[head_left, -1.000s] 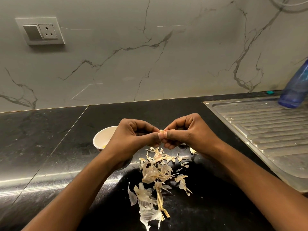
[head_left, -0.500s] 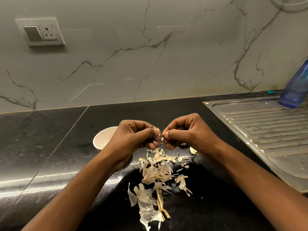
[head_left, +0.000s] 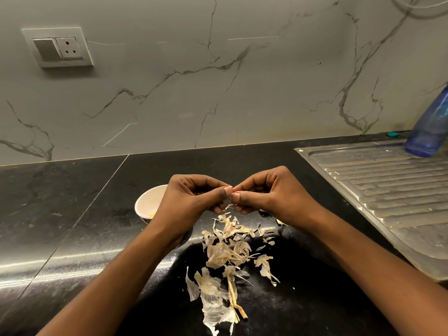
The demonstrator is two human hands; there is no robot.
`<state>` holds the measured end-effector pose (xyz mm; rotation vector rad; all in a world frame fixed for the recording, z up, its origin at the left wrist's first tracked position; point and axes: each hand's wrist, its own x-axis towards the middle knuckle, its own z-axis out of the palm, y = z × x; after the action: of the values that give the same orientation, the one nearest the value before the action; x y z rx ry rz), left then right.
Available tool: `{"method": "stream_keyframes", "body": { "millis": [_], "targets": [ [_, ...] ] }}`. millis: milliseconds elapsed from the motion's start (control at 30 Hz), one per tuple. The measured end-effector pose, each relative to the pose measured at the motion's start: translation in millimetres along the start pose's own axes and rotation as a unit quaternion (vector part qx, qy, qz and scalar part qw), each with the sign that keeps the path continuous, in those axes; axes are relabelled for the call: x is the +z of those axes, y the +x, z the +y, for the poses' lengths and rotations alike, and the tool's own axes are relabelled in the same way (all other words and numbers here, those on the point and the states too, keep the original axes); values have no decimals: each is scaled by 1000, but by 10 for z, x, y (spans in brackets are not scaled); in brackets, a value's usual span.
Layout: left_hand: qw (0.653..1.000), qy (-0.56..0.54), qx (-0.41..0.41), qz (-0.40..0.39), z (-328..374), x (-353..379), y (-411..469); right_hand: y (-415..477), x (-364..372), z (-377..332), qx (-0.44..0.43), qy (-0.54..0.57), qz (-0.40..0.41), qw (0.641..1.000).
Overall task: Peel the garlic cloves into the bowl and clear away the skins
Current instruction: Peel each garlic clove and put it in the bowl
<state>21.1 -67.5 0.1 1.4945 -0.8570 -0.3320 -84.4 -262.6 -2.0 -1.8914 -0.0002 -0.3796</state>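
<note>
Holding something yellow (head_left: 151,214), bowl (head_left: 148,201) beside left hand (head_left: 191,202) pinching garlic skin (head_left: 230,190).

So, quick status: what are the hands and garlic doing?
Left hand and right hand pinch one small clove, mostly hidden. Skins piled on counter below. Bowl beside left hand. Nothing blocking.

- Garlic clove (head_left: 232,190): you pinch it between the fingertips of your left hand (head_left: 191,202) and right hand (head_left: 274,197); only a pale sliver shows.
- Bowl (head_left: 149,200): white, upright, partly hidden behind your left hand; something yellowish lies inside.
- Skins (head_left: 225,253): dry, beige, papery flakes scattered on the counter (head_left: 97,214) below your hands.
</note>
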Motion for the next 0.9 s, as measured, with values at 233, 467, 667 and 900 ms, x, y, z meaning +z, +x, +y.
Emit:
{"method": "stream_keyframes", "body": {
  "millis": [233,467,667,900],
  "targets": [
    [996,-80,-32,7,10,23,10,-16,23,0,-7,10,-8,1000],
    [995,-94,-44,6,16,2,7,-20,34,4,-32,23,17,999],
    [996,-79,-47,-11,41,-16,4,-27,9,-4,-46,-12,30,998],
    [998,0,-51,-28,30,18,-18,-47,33,-16,-68,-88,22,994]
  ]
}}
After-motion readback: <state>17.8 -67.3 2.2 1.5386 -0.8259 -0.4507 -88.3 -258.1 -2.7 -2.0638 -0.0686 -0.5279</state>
